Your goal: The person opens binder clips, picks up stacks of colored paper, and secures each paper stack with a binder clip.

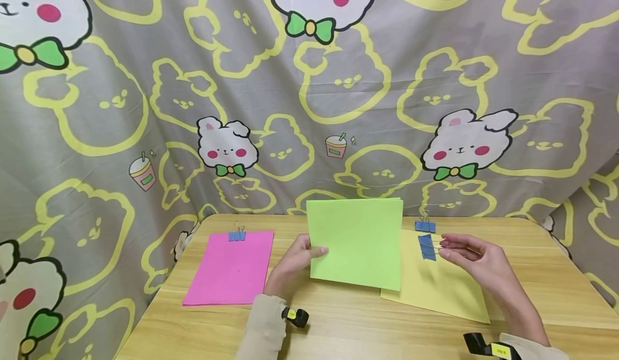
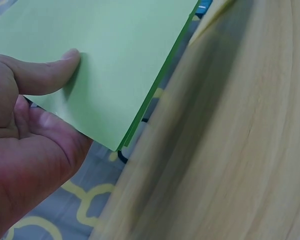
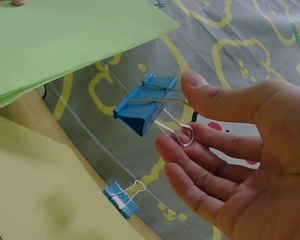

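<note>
Two yellow labels sit on the black wrist bands; their print is too small to read. The left hand pinches green paper, held up above the wooden table and hiding part of the yellow paper. Beside it, the right hand grasps a blue binder clip by its wire handles, apart from the green paper. A second clip stands at the yellow paper's far edge; a third grips the pink paper at left. A rabbit-print curtain hangs behind. The right wrist view shows both handles of the held clip; the left wrist view, layered green edges.
</note>
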Demonstrator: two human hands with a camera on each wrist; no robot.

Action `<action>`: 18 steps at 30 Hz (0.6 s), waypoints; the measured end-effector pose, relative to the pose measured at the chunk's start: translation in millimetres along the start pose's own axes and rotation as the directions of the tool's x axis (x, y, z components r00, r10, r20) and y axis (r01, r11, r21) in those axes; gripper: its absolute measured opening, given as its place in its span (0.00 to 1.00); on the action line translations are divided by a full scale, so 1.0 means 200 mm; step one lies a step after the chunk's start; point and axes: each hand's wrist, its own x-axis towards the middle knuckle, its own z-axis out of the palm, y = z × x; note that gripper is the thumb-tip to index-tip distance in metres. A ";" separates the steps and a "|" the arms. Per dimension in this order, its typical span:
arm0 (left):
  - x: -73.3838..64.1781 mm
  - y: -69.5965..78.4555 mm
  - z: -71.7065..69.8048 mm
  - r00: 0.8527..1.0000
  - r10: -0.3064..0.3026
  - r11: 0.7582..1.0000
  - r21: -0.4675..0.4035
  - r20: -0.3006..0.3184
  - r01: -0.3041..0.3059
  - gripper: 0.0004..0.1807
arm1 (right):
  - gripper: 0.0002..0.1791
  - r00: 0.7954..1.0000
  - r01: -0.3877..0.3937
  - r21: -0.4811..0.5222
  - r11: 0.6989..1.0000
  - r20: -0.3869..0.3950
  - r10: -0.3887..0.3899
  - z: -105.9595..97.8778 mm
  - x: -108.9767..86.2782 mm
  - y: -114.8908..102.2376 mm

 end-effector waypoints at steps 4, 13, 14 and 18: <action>0.00 0.01 0.02 1.000 0.001 1.000 -0.018 0.008 -0.001 0.14 | 0.29 0.999 0.031 0.003 1.000 -0.018 -0.031 0.01 0.00 0.01; 0.01 0.02 0.07 1.000 -0.012 1.000 -0.021 0.006 0.012 0.13 | 0.21 0.996 0.056 0.086 0.995 -0.068 -0.050 0.03 0.01 0.01; 0.01 0.02 0.07 1.000 -0.010 1.000 -0.024 0.005 0.010 0.13 | 0.20 0.996 0.057 0.096 0.994 -0.072 -0.050 0.03 0.00 0.01; 0.01 0.01 0.07 1.000 -0.007 0.999 -0.035 0.002 0.007 0.12 | 0.15 0.996 0.054 0.149 0.987 -0.083 -0.042 0.04 0.01 0.00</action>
